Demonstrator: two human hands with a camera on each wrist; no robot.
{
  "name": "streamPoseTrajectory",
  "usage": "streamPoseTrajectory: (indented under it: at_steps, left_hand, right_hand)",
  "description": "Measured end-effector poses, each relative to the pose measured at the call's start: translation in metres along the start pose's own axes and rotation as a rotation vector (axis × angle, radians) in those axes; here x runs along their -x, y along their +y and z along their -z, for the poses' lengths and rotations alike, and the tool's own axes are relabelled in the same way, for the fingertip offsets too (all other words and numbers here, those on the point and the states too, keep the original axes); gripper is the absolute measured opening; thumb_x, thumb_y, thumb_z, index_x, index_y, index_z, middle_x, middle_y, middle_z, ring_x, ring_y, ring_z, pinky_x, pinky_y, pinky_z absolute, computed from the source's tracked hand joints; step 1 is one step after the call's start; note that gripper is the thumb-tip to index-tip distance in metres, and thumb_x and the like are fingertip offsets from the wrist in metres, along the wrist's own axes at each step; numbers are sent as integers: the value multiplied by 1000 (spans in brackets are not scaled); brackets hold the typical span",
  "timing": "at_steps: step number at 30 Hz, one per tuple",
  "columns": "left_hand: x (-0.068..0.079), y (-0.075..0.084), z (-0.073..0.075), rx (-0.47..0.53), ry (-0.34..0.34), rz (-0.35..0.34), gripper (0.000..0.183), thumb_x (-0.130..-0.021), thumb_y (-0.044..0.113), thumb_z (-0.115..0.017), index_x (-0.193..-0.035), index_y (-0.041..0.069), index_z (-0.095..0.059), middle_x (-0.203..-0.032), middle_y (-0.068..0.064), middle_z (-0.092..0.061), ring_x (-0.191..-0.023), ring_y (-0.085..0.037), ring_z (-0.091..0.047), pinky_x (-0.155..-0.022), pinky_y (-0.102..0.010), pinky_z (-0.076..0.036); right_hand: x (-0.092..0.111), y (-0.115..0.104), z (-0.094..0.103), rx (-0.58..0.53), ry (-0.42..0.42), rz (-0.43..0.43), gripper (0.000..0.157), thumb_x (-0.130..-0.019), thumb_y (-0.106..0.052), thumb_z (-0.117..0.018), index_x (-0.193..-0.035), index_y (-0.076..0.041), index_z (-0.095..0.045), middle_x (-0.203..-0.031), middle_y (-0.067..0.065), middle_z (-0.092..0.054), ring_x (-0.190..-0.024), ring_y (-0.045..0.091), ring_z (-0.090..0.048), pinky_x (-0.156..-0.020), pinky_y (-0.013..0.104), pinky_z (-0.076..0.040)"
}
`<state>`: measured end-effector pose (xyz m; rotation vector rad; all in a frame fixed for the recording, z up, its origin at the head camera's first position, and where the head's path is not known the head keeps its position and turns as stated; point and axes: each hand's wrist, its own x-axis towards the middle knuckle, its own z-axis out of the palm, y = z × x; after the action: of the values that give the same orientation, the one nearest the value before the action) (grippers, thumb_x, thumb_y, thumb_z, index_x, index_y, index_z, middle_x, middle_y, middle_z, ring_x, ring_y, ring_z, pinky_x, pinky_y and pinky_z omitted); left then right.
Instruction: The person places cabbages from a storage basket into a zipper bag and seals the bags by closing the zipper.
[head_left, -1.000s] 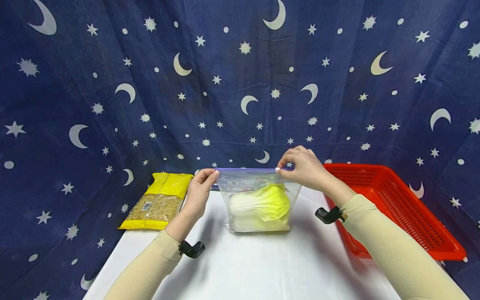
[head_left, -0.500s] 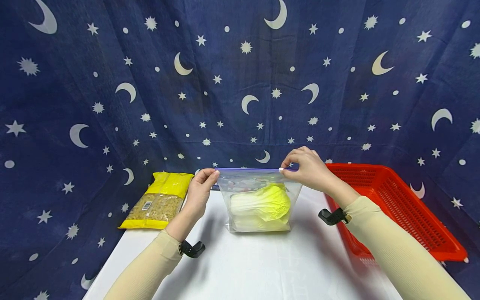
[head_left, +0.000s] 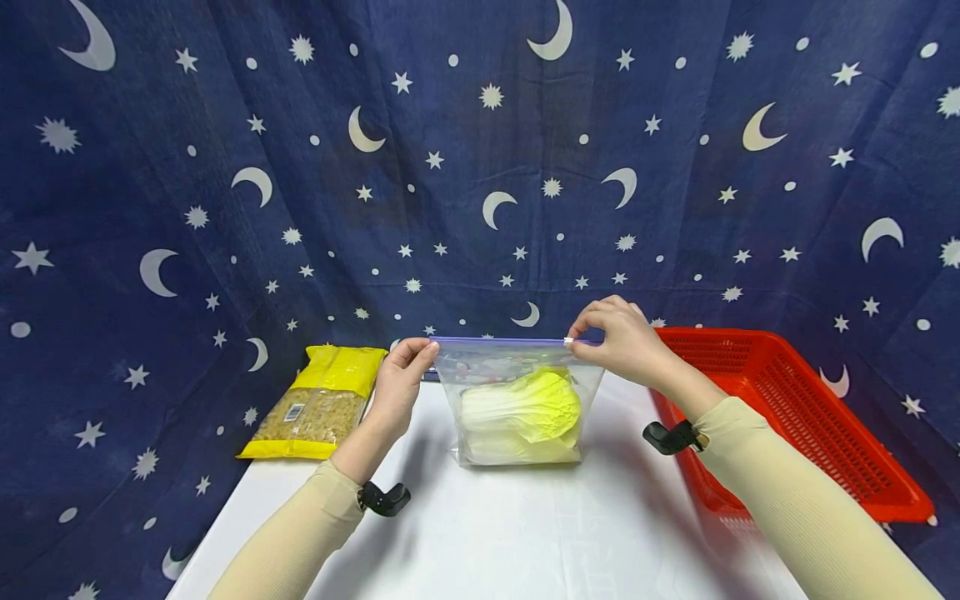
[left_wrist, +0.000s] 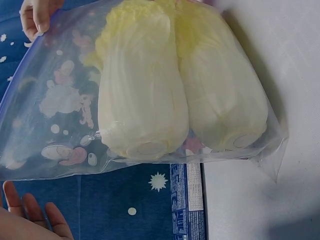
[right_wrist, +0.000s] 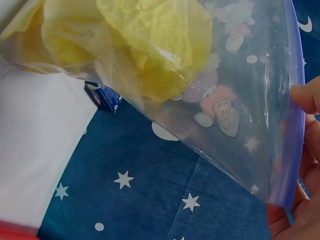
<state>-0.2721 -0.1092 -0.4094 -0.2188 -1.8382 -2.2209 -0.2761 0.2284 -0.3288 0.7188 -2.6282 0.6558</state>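
Note:
A clear zipper bag (head_left: 487,358) with a purple zip strip stands upright on the white table (head_left: 510,533). Inside it two heads of napa cabbage (left_wrist: 142,85) lie side by side, or one over the other as the head view has it. My left hand (head_left: 399,383) pinches the bag's top left corner between thumb and finger. At the right end of the strip, my right hand (head_left: 618,337) pinches the white slider (head_left: 568,341). The right wrist view shows the thumb and fingers on either side of the purple strip. Cartoon prints show on the bag's film.
A yellow bag of dry pasta-like pieces (head_left: 318,408) lies at the back left. On the right sits a red plastic basket (head_left: 750,350). Behind the zipper bag lies a blue printed box (left_wrist: 187,200). A star-and-moon curtain (head_left: 450,167) hangs beyond the table.
My right hand has slid a little to the right along the purple strip with the slider. The left hand and the cabbages have stayed in place.

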Motion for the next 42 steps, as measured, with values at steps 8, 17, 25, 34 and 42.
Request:
streamPoseTrajectory:
  at_steps: [8,17,25,34,42]
  left_hand:
    - [0,0,-1,-1,-1,-5,3,-100,10,-67,-100,9,-69,-93,6,-65,-95,-12,-59,-91,-25,-48]
    - [1,1,-1,10,-1,-3,7,-98,13,-71,-102,7,-69,-93,5,-65,-96,-13,-59,-93,-26,-48]
    - [1,0,0,21,-8,-5,2,-99,9,-68,-101,9,-69,-94,5,-65,-97,-12,-59,-93,-25,-48]
    - [1,1,-1,24,-11,-11,4,-99,9,-68,-102,7,-69,-94,5,-65,-97,-12,-59,-92,-25,-48]
    - [1,1,-2,26,-14,-14,5,-98,12,-70,-101,7,-69,-94,5,-65,-97,-13,-59,-92,-26,-48]
  right_hand:
    - [4,5,2,1,15,1,5,-85,-23,-79,-87,-21,-74,-98,-6,-69,-110,22,-50,-95,48,-34]
    - [8,11,2,-8,37,21,5,-84,-20,-79,-85,-22,-74,-97,-6,-69,-107,21,-50,-90,44,-34]
    - [13,12,5,-5,39,-6,7,-85,-23,-80,-84,-23,-73,-97,-6,-68,-108,21,-50,-92,46,-35]
    - [17,18,6,-1,56,-4,8,-85,-22,-81,-86,-22,-73,-97,-6,-68,-109,23,-50,-94,48,-35]
    - [21,22,9,-3,57,-6,8,-86,-23,-81,-87,-21,-73,-97,-5,-68,-108,22,-49,-94,48,-35]
